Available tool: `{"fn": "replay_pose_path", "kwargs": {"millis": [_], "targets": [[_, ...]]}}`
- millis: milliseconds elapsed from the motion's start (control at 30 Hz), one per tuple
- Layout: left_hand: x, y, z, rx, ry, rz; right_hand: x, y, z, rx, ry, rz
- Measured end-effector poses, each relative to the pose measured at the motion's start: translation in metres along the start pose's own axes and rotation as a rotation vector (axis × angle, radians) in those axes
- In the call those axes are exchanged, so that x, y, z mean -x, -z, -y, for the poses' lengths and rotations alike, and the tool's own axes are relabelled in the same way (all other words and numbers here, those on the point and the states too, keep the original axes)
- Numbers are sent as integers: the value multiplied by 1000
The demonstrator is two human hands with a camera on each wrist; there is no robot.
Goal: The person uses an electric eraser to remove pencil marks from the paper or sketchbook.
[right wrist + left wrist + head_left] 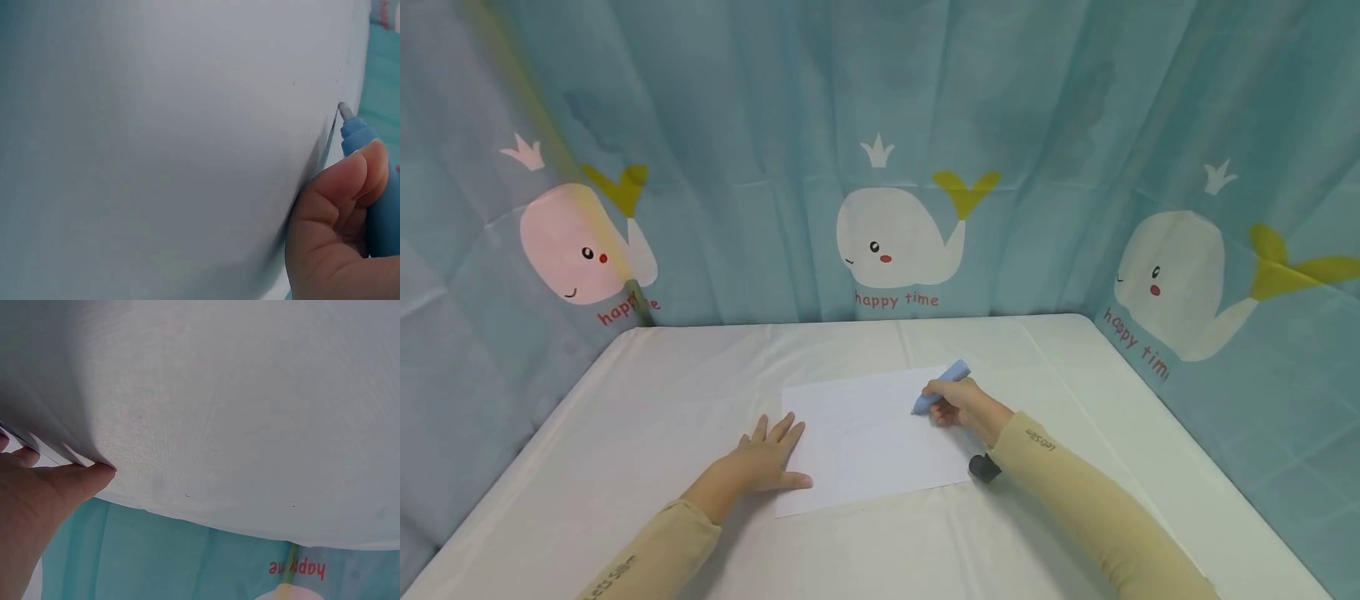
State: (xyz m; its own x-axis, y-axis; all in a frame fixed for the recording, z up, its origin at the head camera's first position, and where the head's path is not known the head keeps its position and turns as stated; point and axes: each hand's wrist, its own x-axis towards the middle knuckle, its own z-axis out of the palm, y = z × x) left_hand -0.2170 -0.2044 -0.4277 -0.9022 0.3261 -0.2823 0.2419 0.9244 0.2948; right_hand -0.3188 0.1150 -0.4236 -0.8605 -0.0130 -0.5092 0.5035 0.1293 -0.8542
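A white sheet of paper point(872, 450) lies slightly askew on the white-covered table. My left hand point(763, 458) rests with fingers spread over the sheet's left edge, the thumb lying on the lower left part. In the left wrist view the fingers point(94, 478) stretch out flat against the surface. My right hand point(958, 402) grips a thick blue marker point(955, 372) over the upper right of the sheet. The right wrist view shows thumb and forefinger pinched round the marker's barrel, its grey tip point(345, 110) pointing away from the fingers and right at the paper.
The white cloth point(700, 367) covers the whole tabletop. A small black object point(983, 468) sits beside the right sleeve, at the sheet's lower right corner. Blue curtains point(737, 167) with whale prints stand round the table's back and sides.
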Motion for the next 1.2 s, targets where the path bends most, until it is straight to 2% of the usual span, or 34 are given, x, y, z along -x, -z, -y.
{"fn": "replay_pose_path", "kwargs": {"millis": [133, 333, 500, 633, 833, 1000, 1100, 1200], "targets": [[0, 0, -2, -3, 4, 0, 3, 0, 2, -2, 7, -7], [1, 1, -3, -5, 4, -1, 3, 2, 2, 26, -11, 49], [0, 1, -5, 16, -3, -1, 0, 13, 0, -77, -12, 114], [-2, -1, -5, 22, -7, 1, 2, 36, -3, -192, 0, 141], [-1, 0, -3, 29, -10, -10, 9, 84, -6, -255, 53, 87], [-1, -3, 4, 65, -51, -44, 21, 122, -14, -338, 53, 70], [-2, -4, 8, 69, -70, -61, 27, 136, -19, -342, 41, 8], [-2, -3, 9, 51, -79, -62, 30, 144, -25, -295, 18, -39]]}}
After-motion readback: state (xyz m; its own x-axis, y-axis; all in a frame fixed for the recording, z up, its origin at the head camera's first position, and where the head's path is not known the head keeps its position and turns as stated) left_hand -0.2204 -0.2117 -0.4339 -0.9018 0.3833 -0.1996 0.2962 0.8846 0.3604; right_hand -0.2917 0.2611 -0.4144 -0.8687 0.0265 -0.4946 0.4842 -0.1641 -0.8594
